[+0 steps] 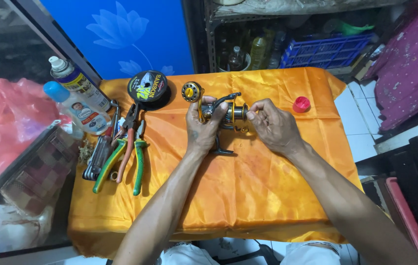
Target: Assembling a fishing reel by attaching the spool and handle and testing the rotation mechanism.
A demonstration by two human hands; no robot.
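Forearms were braced over orange cloth (267,196); reel (218,114) was held mid-table, left hand (202,128) clamped round body, right hand (272,125) pinching spool end — spool best kept steady, pliers (129,147) left aside.

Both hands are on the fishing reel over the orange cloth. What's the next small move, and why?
Probably a small turn at the spool end with the right hand, while the left hand steadies the fishing reel. The left already wraps the body beside the gold handle knob, and the right fingers pinch the spool end.
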